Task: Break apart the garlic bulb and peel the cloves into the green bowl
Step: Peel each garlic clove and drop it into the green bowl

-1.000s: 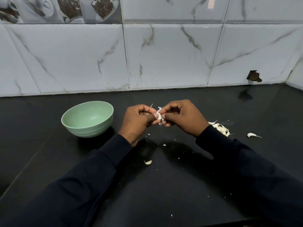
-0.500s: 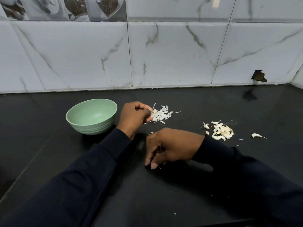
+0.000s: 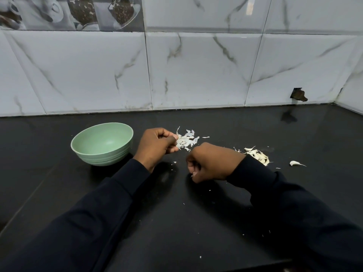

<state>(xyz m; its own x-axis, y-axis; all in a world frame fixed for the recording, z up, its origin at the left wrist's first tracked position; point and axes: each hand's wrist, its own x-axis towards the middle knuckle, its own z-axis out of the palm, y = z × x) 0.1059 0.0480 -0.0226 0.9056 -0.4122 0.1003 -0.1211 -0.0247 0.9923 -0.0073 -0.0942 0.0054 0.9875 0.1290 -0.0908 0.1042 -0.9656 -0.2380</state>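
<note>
One green bowl (image 3: 102, 157), round, matte, ribbed on the outer wall, stands upright on the black glossy desk (image 3: 196, 222), left of centre and just left of the left hand (image 3: 155, 143). Two hands, both in dark long sleeves. Left hand grip is curled, thumb and fingertips pinching the left edge of a skin heap (image 3: 187, 139) of thin, white, papery, ragged flakes lying on the desk; cannot tell if a clove is inside the pinch. Right hand (image 3: 213, 163) is nearer and to the right, grip clenched knuckles-up, pinching a small white bit (image 3: 193, 173) at the fingertips just over the desk. Two heaps in all: the second, a clove heap (image 3: 257, 155), cream, curved and pointed pieces, sits right of the right wrist, partly hidden by the sleeve. One lone clove (image 3: 295, 163) with a thin tail lies further right, apart from that heap. Many tiny white flecks are scattered on the desk near and between the hands. The far edge of the desk meets a marble-pattern tile wall (image 3: 196, 71), which turns at the far right corner; one dark chipped hole (image 3: 298, 94) low in the wall at right. Open desk surface lies to the far side, the right and the near side of the hands.
</note>
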